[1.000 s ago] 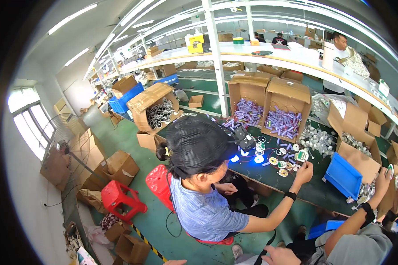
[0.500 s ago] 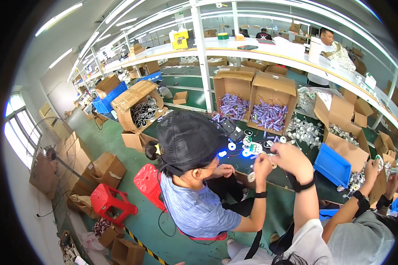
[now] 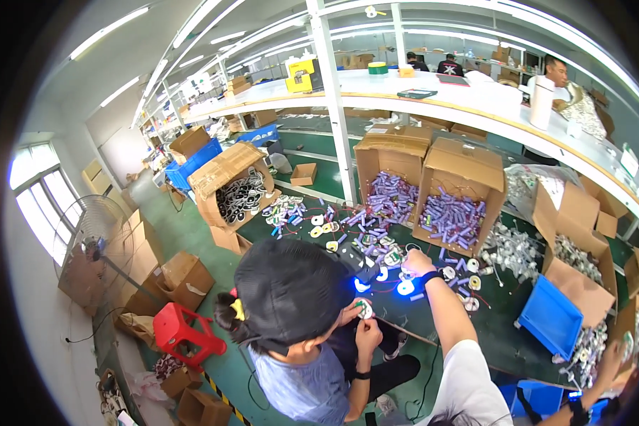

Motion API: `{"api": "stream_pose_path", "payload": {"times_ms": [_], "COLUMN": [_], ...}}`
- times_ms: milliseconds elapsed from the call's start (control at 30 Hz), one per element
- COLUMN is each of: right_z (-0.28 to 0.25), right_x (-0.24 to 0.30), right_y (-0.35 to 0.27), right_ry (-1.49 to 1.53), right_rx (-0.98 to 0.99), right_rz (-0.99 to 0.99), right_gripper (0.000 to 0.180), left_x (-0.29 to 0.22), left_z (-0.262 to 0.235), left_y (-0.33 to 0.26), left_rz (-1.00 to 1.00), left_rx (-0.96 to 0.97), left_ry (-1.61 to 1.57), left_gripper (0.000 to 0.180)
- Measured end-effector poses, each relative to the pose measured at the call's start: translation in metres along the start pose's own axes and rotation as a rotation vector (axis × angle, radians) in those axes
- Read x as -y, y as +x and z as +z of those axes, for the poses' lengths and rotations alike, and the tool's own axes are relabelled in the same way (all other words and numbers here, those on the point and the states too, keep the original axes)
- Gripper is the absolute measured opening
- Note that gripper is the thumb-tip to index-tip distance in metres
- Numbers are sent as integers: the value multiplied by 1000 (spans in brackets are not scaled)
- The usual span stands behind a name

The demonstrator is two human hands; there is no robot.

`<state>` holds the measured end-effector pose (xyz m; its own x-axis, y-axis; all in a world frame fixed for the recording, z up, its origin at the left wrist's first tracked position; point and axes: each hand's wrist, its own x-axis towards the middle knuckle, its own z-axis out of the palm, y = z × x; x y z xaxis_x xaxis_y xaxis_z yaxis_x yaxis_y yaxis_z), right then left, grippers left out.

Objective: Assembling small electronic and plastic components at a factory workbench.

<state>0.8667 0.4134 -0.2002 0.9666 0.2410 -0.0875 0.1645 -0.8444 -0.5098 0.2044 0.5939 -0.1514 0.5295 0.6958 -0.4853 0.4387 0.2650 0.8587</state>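
My right hand (image 3: 419, 263), on a bare forearm with a dark wristband, reaches forward over the dark green worktable (image 3: 383, 305). Its fingers are bent together at a heap of white round parts (image 3: 389, 257) with wires. What they pinch, if anything, is too small to make out. Purple cylindrical cells (image 3: 463, 290) lie to the right of the hand. A glowing blue light (image 3: 405, 287) lies just below it. My left hand is out of view. A co-worker in a black cap (image 3: 291, 291) sits to the left, holding a white round part (image 3: 364, 309) in both hands.
Two cardboard boxes of purple cells (image 3: 453, 214) stand beyond the heap. A box of black-and-white parts (image 3: 241, 199) lies far left. A blue tray (image 3: 551, 317) leans at the right, near another worker's arm (image 3: 595, 380). A red stool (image 3: 184, 332) and a fan (image 3: 96, 248) stand left.
My right hand has gone from above the table's near edge forward to the heap. The co-worker's reaching hand has drawn back, and both hands now hold a white part. The view has shifted.
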Motion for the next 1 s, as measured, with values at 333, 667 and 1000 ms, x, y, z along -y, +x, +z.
{"api": "stream_pose_path", "payload": {"times_ms": [333, 667, 1000], "right_z": [95, 114, 36], "right_x": [5, -16, -22], "right_y": [73, 79, 79], "right_ry": [261, -9, 455], "right_rx": [-76, -254, -299], "right_rz": [134, 127, -163], "right_gripper": [56, 51, 36], "left_x": [-9, -120, -48], "left_z": [136, 374, 368], "left_y": [121, 278, 298], "left_rz": [-787, -1500, -1720], "left_rx": [231, 616, 758], "left_ry": [-1035, -2120, -2428], "left_gripper": [15, 14, 14]}}
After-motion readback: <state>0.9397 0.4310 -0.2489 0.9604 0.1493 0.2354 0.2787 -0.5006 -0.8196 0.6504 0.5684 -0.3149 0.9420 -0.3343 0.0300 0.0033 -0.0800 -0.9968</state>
